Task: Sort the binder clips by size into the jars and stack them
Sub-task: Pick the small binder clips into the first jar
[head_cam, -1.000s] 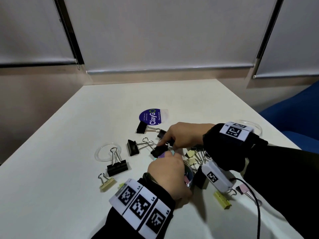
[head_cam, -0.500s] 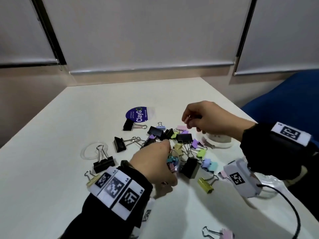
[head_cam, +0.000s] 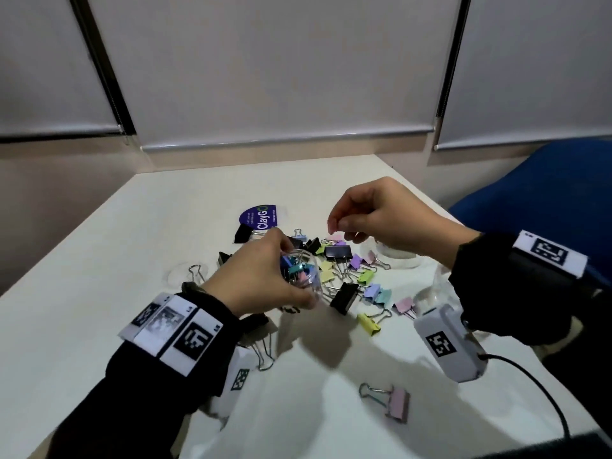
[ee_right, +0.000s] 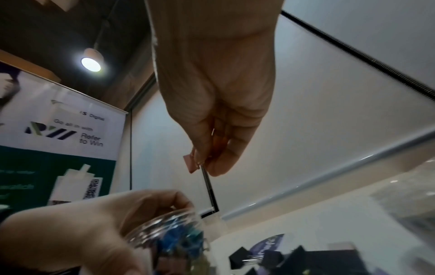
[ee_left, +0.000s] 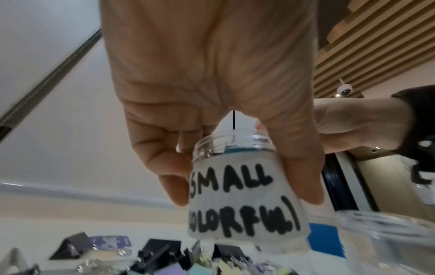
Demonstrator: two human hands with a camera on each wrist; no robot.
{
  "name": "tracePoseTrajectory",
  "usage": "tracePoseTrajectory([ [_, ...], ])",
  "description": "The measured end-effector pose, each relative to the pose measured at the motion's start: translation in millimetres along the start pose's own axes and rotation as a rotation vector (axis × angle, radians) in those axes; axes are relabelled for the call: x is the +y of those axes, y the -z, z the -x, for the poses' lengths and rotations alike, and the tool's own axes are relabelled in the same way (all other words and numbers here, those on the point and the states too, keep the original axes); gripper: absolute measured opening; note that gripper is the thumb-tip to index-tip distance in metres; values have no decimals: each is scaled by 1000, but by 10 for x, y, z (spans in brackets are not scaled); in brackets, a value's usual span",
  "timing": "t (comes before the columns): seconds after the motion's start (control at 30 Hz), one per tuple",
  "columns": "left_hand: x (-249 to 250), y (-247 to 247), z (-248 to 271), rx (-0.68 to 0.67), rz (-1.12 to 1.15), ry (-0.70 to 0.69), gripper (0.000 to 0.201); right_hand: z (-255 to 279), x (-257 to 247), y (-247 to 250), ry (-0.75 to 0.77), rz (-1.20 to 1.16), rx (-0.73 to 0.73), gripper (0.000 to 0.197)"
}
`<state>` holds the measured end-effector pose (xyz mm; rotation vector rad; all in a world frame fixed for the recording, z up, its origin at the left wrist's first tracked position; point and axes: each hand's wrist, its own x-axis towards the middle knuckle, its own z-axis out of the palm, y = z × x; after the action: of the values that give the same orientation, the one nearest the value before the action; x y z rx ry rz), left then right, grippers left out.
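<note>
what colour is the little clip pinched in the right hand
Pink; the binder clip shows best in the right wrist view, pinched by the right hand.

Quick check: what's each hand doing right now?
Left hand: grips the clear jar marked SMALL COLORFUL.
Right hand: pinches a small pink binder clip.

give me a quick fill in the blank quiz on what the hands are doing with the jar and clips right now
1. The jar in the left hand is labelled SMALL ____.
2. The right hand pinches a small ____ binder clip.
3. The jar held in the left hand has no ____ on it, so its mouth is open.
4. The large clips on the table are ____ in colour.

Missing words: colorful; pink; lid; black
</note>
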<state>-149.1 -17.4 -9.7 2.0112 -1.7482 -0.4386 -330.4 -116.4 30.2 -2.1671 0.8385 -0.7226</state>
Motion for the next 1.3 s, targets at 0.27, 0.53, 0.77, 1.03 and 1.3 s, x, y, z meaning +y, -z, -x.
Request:
tracePoseTrajectory([
  [0.27,-136,437,243,164,111,27,64,-146,-455,-595,196,90,-20,14],
  [0.53,-536,612,379,241,137,150,71,-134,-245,-789,46,115,-207,37],
  [0.77,-1097,737,288,342,8,306,91,-95,45,-796,-52,777,-593,31],
  [1.03,-1590,779,3,315,-121,445,81,-193,5,-995,-30,799,-723,45],
  [1.3,-1728,650,-327,259,-266,533,70,-268,-4,-941,-132,809,-843,55],
])
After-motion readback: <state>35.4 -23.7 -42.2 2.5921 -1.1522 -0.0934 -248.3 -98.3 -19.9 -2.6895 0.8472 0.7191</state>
